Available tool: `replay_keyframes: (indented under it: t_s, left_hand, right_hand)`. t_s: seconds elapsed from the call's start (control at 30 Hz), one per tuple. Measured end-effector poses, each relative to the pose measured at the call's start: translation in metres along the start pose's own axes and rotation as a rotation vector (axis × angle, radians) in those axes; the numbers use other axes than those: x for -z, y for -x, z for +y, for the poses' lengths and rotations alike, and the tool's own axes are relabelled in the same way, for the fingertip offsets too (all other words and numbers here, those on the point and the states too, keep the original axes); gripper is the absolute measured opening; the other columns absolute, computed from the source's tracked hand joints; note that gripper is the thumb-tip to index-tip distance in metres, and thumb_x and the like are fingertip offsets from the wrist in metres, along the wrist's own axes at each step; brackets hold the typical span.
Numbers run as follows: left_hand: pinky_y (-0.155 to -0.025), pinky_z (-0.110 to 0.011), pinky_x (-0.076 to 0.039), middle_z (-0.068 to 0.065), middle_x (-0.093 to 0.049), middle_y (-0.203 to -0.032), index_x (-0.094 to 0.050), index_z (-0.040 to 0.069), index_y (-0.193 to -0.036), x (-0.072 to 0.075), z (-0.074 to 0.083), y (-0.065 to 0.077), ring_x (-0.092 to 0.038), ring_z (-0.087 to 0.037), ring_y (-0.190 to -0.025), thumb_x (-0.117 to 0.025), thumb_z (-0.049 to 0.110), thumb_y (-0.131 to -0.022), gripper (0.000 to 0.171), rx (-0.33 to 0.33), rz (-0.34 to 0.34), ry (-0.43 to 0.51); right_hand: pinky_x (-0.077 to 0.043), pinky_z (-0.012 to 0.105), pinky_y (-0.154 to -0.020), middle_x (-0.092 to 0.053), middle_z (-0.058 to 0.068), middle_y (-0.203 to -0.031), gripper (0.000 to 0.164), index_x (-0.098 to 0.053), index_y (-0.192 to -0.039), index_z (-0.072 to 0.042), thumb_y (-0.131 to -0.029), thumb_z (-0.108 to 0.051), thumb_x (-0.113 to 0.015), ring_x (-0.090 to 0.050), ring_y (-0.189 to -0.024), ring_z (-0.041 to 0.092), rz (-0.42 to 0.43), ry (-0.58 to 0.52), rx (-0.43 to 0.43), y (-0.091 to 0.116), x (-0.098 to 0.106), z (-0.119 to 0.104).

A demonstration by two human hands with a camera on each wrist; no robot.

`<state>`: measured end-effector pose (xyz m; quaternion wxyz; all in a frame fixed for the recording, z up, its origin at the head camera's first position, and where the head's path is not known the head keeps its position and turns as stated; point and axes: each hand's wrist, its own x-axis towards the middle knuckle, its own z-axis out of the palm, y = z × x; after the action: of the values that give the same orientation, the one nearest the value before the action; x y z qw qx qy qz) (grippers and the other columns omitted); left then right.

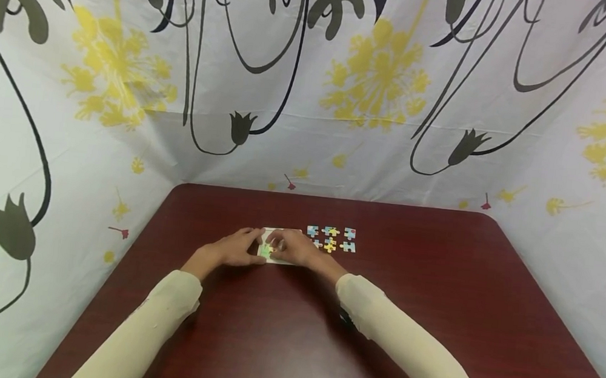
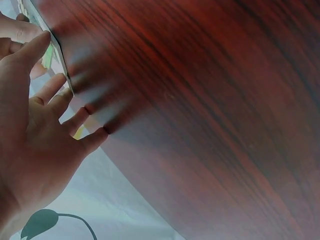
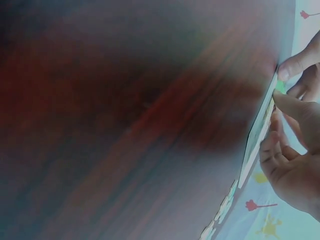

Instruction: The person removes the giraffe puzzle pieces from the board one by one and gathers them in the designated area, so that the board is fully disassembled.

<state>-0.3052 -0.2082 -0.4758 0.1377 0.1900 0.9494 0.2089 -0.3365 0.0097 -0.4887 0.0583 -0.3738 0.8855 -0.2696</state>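
Note:
A small light-framed jigsaw board (image 1: pixel 261 250) lies on the table, with a green and yellow patch showing at its left part. My left hand (image 1: pixel 235 248) rests at the board's left side, its thumb at the near corner and the fingers spread fairly straight along the edge. Over the board, my right hand (image 1: pixel 295 247) bends its thumb and fingers together at a small puzzle piece (image 1: pixel 273 248), largely hidden by the fingertips. In the right wrist view, the right thumb reaches the board's edge (image 3: pixel 257 132) close to the left hand (image 3: pixel 302 65).
Several loose blue and yellow puzzle pieces (image 1: pixel 348 247) lie in rows just right of the board, partly behind the right hand. Beneath is a dark red wooden table (image 1: pixel 266 344). A white patterned cloth (image 1: pixel 301 97) hangs around its back and sides.

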Motion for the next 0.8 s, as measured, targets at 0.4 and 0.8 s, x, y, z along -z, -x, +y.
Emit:
replay_keyframes:
  t_s: [0.4,0.8]
  left_hand:
    - [-0.112,-0.062,-0.037,-0.018,-0.03,-0.165,-0.047,0.016,-0.148,0.001,0.005,-0.001,-0.036,-0.04,-0.149,-0.069,0.05,-0.098,0.064,0.031,-0.005,-0.022]
    - [-0.111,-0.061,-0.038,-0.02,-0.035,-0.161,-0.037,0.012,-0.158,0.001,0.006,0.001,-0.036,-0.039,-0.148,-0.068,0.047,-0.099,0.076,0.018,-0.006,-0.017]
  right_hand:
    - [-0.059,0.032,-0.084,-0.076,0.01,-0.11,0.023,-0.067,-0.122,-0.005,-0.099,-0.007,-0.072,-0.075,-0.1,0.021,0.093,-0.079,0.052,0.007,-0.004,-0.001]
    - [-0.058,0.03,-0.087,-0.075,0.013,-0.11,0.024,-0.067,-0.122,-0.003,-0.099,-0.006,-0.071,-0.074,-0.101,0.024,0.105,-0.161,0.052,0.016,0.009,0.005]
